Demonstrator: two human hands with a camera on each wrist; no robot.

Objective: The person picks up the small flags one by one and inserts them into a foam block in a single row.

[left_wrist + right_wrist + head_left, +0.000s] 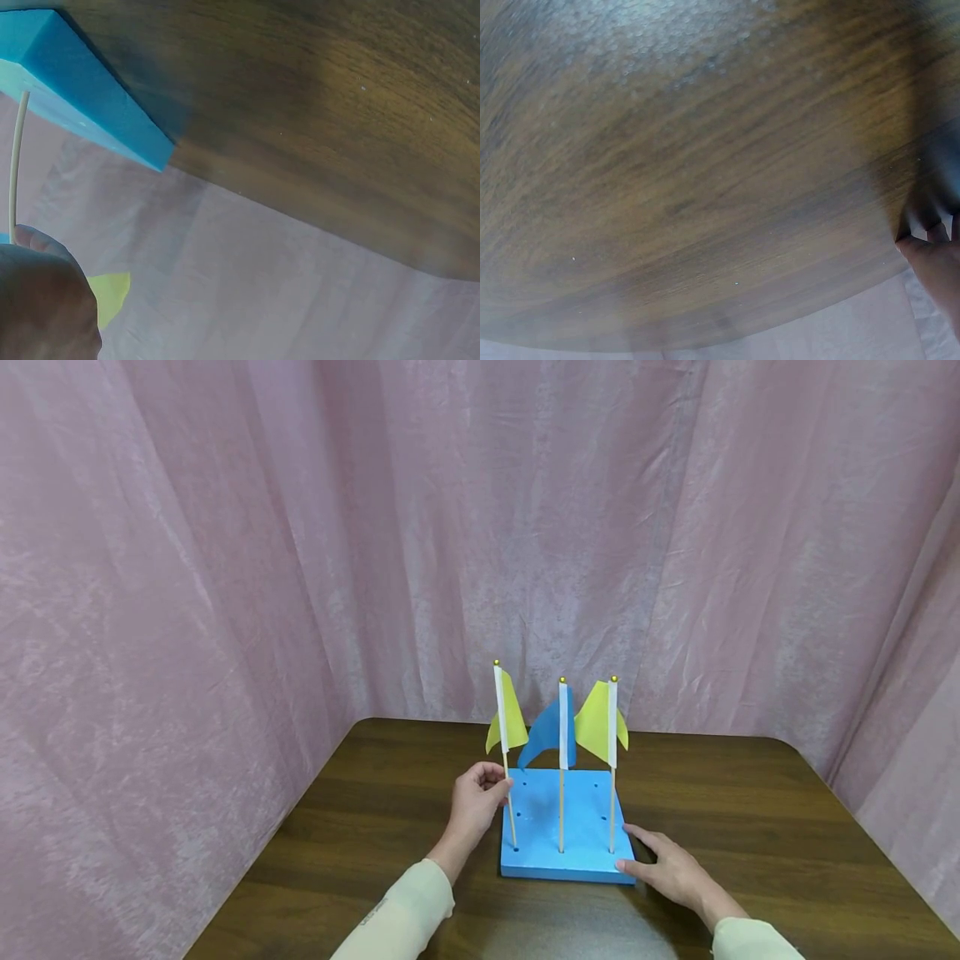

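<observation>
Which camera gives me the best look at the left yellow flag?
Head view: the left yellow flag stands whole in the blue block, its stick pinched by the left hand. Left wrist shows only stick and a yellow corner; right wrist shows none.

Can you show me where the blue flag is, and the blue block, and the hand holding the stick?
blue flag [546,732], head view, on the blue cloth left of its pole.
blue block [581,814], head view, on its bare top face.
left hand [477,802], head view, on the back of the hand.

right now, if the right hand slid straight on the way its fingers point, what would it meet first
The right hand already touches the blue foam base at its near right corner. Sliding on leftward, it would probably meet the right yellow flag's stick first, though depth is unclear.
</observation>
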